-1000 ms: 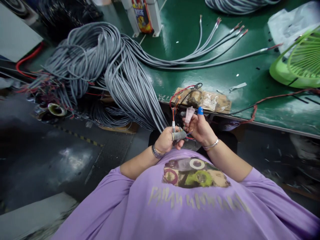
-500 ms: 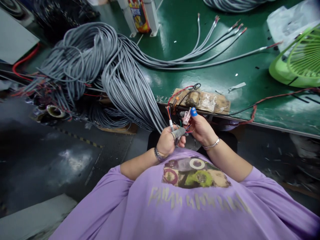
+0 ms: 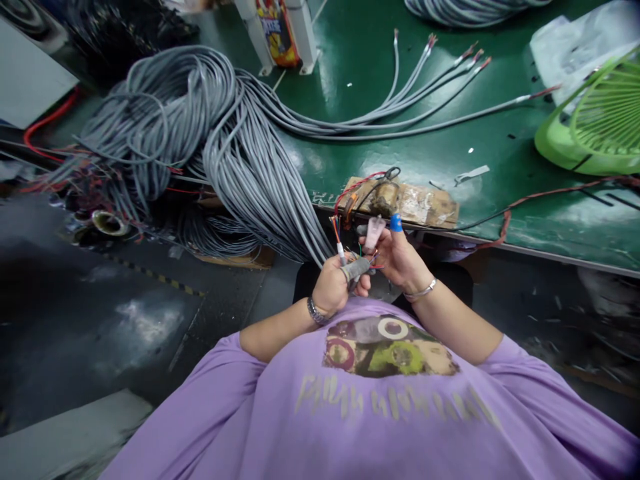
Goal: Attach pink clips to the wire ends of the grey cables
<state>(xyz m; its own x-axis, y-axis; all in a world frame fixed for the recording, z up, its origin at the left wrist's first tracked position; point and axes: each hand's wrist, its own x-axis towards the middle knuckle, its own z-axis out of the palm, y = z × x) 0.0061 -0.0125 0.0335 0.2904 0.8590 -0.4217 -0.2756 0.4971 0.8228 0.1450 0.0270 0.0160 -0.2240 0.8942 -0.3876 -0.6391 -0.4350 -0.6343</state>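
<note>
My left hand (image 3: 331, 288) is closed around the end of a grey cable. From beside its fist rises a white-sleeved end with orange, red and blue wires (image 3: 337, 235). A grey cover (image 3: 356, 269) wraps its thumb, which presses on the cable. Thin coloured wire ends (image 3: 373, 260) fan out to the right of that thumb. Close beside them is my right hand (image 3: 404, 261), its thumb and forefinger apart. A blue cover (image 3: 396, 222) sits on the thumb tip, and a pale pink cover (image 3: 374, 233) on the forefinger. Its lower fingers partly hide behind the wires.
A thick bundle of grey cables (image 3: 260, 167) hangs over the bench edge on the left. Several stripped cable ends (image 3: 430, 47) lie across the green bench (image 3: 345, 157). A worn wooden block (image 3: 420, 203) sits at the edge. On the right stands a green fan (image 3: 595, 127).
My right thumb and forefinger have spread apart, and the pink-covered forefinger now shows more fully. My left hand keeps its grip on the cable with little movement.
</note>
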